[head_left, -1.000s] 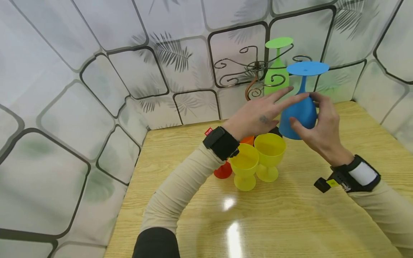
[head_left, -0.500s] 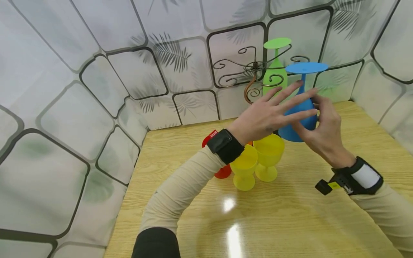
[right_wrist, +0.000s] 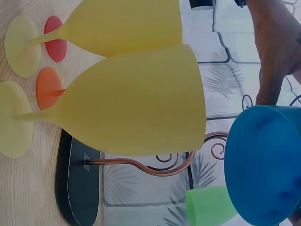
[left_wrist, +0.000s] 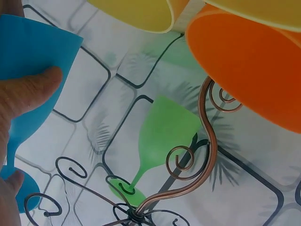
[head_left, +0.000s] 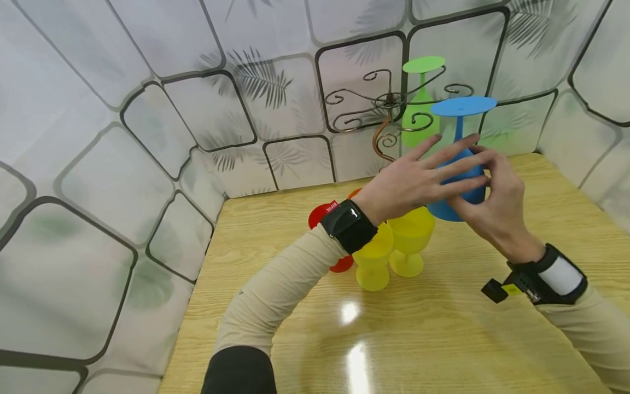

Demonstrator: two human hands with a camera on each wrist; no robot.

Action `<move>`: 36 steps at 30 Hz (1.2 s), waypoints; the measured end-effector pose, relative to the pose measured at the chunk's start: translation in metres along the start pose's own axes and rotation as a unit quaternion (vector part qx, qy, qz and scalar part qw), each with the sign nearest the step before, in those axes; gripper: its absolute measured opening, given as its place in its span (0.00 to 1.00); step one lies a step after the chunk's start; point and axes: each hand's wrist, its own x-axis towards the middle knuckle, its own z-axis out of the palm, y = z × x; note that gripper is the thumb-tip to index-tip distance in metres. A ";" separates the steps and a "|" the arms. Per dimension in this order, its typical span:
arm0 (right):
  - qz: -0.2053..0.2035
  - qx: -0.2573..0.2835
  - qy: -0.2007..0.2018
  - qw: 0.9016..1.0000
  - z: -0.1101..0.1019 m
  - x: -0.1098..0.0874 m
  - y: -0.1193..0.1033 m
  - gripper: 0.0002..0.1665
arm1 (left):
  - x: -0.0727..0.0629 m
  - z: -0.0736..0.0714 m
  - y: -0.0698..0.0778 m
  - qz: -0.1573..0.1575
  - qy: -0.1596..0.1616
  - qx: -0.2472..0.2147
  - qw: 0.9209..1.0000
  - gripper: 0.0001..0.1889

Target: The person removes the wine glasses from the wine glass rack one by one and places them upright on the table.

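Note:
A blue plastic wine goblet (head_left: 464,107) is upside down, its foot uppermost and its bowl between my hands. My right hand (head_left: 502,202) grips the bowl with curled fingers and thumb. My left hand (head_left: 420,178) reaches across the near side of the bowl, its fingers straight and spread; its thumb is hidden in the head view. Just behind stands a curled metal glass rack (head_left: 390,101), where a green goblet (left_wrist: 164,132) hangs inverted by its foot. The blue bowl's open mouth (right_wrist: 263,165) faces the right wrist camera.
Two yellow goblets (head_left: 372,265) stand upright below my left wrist. A red goblet (head_left: 320,213) and an orange goblet (left_wrist: 249,56) stand close by, partly hidden. The rack's black base (right_wrist: 75,179) rests on the wooden table (head_left: 418,339), near the patterned wall covering (head_left: 295,104).
My left hand has moved right and spread its fingers further across the blue goblet. The blue goblet has shifted slightly down and left, with my right hand still gripping it.

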 end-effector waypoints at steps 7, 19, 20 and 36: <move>-0.008 -0.007 0.013 1.000 0.001 -0.002 0.000 0.60 | 0.003 -0.003 0.001 0.011 0.016 0.007 1.000 0.29; 0.008 0.036 0.009 0.999 -0.007 -0.006 -0.002 0.58 | 0.003 -0.008 0.004 0.025 -0.016 0.022 0.999 0.30; 0.007 0.047 0.010 0.999 -0.007 -0.007 -0.002 0.57 | 0.003 -0.008 0.004 0.025 -0.013 0.022 0.999 0.29; 0.062 0.403 0.089 0.909 -0.020 -0.012 0.009 0.22 | 0.005 -0.015 0.002 0.033 0.004 -0.032 0.999 0.31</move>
